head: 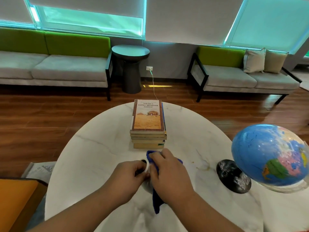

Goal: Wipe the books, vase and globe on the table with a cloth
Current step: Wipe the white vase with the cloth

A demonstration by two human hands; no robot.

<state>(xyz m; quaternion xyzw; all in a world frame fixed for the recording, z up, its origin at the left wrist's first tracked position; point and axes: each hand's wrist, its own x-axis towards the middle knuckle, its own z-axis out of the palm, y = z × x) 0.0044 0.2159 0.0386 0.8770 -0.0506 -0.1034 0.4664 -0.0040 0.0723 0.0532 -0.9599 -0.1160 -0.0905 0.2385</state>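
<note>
Lower centre of frame, wiping in progress: left hand (128, 174) gripped the vase (147, 166) at its rim; right hand (167, 171) held the cloth (156, 203) clamped against it; whether books (148, 121) (centre) or globe (269, 154) (right) were wiped could not be told.

Lounge or waiting area, office-style rather than a home.
Two long matching sofas (66, 71) with grey seats and green backs line the wall under wide windows (90, 20) with roller blinds (189, 19); dark round side table (130, 52) between them, cushions (254, 61), wall socket (149, 68), wood floor (50, 118), round marble counter (100, 144) in front.
</note>
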